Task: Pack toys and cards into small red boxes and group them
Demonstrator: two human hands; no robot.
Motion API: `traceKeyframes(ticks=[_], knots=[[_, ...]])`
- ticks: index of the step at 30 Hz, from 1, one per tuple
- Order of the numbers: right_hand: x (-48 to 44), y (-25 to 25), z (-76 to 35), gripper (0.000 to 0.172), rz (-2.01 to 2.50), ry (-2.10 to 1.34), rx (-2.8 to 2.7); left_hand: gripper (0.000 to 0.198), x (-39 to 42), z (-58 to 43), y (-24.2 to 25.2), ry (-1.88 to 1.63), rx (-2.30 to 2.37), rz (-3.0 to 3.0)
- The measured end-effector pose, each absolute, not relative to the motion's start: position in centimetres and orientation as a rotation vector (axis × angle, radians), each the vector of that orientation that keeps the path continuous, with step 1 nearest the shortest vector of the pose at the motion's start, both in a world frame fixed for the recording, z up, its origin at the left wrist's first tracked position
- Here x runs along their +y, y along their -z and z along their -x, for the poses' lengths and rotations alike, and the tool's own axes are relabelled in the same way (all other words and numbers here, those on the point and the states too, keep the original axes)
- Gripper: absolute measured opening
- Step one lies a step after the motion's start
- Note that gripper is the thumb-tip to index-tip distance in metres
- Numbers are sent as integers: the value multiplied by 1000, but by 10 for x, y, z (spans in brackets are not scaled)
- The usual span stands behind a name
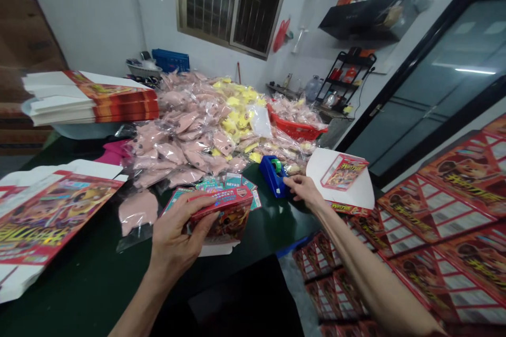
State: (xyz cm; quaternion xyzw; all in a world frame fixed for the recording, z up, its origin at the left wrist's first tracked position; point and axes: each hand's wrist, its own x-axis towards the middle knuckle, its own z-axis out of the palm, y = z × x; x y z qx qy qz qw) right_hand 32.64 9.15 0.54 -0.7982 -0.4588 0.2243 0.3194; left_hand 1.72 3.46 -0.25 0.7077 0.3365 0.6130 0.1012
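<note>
I take the blue tape dispenser (pixel 273 175) as my mark; it sits on the dark green table (pixel 79 284) within reach of both arms.

My left hand (pixel 174 237) is to the near left of the dispenser, wrapped around a red box (pixel 223 216). The thumb lies along its near face and the fingers curl under, so the printed top tilts up towards the camera and the box hangs clear of the table. A white flap shows below it.

My right hand (pixel 302 189) is stretched out to the dispenser's right end, fingers lightly bent and their tips against the blue body. I cannot tell whether they pinch anything there. The reach is short, which I judge is why the dispenser stands this close.

Just left of the dispenser, behind the held box, a fan of small cards (pixel 221 183) lies flat. Beyond it, pink bagged toys (pixel 185 131) are heaped with yellow bagged toys (pixel 239 105) in their midst, and a red basket (pixel 296 129) of more bags sits behind and to the right.

Right of the dispenser, a white sheet (pixel 356 195) carries another small box (pixel 343 171). Further right, filled boxes (pixel 454 221) stand in tight rows, packed edge to edge.

Far left of the dispenser, an unfolded carton (pixel 47 216) lies open, print up, and a stack of flat cartons (pixel 90 97) rests on a tub behind it.
</note>
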Motion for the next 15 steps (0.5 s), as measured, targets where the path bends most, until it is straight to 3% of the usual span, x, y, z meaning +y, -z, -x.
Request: traceKeyframes(ticks=[7,15], knots=[[116,-26,-330,31,2037,-867,-853,29,34,-18,-1,-1817,948,-2114],[93,6,-319,31,1679,-819,-652,29,34,-18,0,-1820,912,-2096]])
